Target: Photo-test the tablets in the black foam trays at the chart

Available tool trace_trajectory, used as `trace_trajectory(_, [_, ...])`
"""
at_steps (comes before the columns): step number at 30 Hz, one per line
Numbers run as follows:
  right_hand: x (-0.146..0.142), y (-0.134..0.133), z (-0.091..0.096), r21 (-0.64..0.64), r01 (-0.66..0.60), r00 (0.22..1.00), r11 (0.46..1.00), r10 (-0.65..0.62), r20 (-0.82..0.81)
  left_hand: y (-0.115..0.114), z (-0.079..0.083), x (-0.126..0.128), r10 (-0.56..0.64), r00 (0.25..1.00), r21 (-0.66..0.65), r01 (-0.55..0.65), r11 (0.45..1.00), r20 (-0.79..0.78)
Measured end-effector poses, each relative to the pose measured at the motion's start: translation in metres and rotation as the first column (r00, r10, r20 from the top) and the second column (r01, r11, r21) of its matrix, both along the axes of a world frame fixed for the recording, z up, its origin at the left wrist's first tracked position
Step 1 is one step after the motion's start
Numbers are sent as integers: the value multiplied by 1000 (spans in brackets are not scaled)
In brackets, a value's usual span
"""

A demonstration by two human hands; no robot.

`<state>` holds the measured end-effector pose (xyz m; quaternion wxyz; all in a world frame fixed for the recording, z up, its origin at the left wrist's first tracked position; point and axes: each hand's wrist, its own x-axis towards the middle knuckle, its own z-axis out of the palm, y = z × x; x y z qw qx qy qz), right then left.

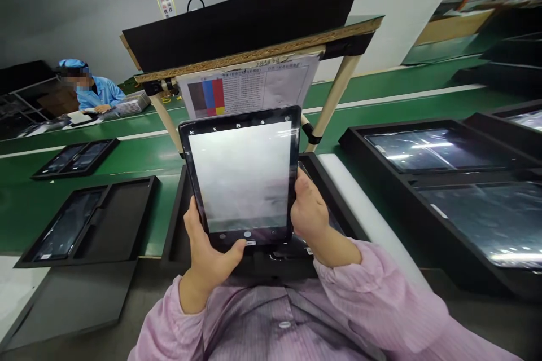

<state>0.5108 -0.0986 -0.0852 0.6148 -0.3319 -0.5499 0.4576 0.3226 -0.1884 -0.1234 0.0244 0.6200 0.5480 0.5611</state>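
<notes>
Between my two hands a tablet (243, 180) is held up, its screen lit and showing a pale, blurry camera view with icons along the top and bottom. My left hand (212, 254) grips its lower left corner, with the thumb lying over the bottom edge. On the right edge, my right hand (311, 208) is wrapped round the frame; its fingers behind the tablet are hidden. Below the tablet lies a black foam tray (175, 231), mostly covered by it, with part of a dark glossy panel showing on the right.
Black trays (144, 203) with glossy tablets stand to the left and right (406, 180) on the green conveyor (165, 208). A white foam strip (368, 211) runs beside my right arm. Ahead rises a shelf frame (334, 96) with a printed sheet (254, 87). A person in blue (101, 93) sits far left.
</notes>
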Motion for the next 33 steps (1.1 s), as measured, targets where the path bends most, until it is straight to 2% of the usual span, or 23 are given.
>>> trace_trajectory(3, [-2, 4, 1, -52, -71, 993, 996, 65, -99, 2, 3, 5, 117, 981, 16, -116, 993, -152])
trace_trajectory(7, [-3, 5, 0, -63, -77, 989, 995, 68, -129, 6, 3, 12, 165, 970, 18, -165, 986, -180])
trace_trajectory(12, [-3, 5, -1, -78, -58, 993, 995, 50, -103, 7, -3, 13, 196, 963, 57, -189, 980, -185])
trace_trajectory(17, [-3, 4, -3, -94, -29, 999, 995, 27, -27, 6, -4, 11, 176, 966, 69, -165, 984, -191])
trace_trajectory(22, [-2, 4, -4, -68, -69, 995, 995, 64, -79, 6, -5, 10, 174, 966, 65, -165, 984, -189])
trace_trajectory(25, [-2, 5, -4, -49, -104, 988, 993, 97, -118, 6, -9, 9, 142, 981, 66, -135, 989, -128])
trace_trajectory(27, [-2, 3, -3, -42, -122, 986, 992, 116, -119, 5, -11, 7, 48, 999, 52, -49, 997, 16])
trace_trajectory(28, [-2, 2, -2, -40, -125, 987, 991, 120, -106, 4, -12, 6, -20, 991, 46, 13, 999, 136])
trace_trajectory(29, [-1, 0, 0, -34, -123, 989, 992, 120, -82, 3, -12, 4, -88, 954, 47, 78, 996, 285])
trace_trajectory(30, [0, -3, 2, -16, -113, 993, 994, 112, -48, 1, -12, 1, -144, 881, 47, 138, 989, 450])
trace_trajectory(32, [3, -10, 8, 75, -82, 996, 994, 80, 28, -2, -10, -4, -183, 656, 35, 233, 972, 733])
trace_trajectory(33, [5, -14, 12, 137, -74, 996, 988, 66, 63, -4, -9, -7, -168, 540, 20, 269, 963, 824])
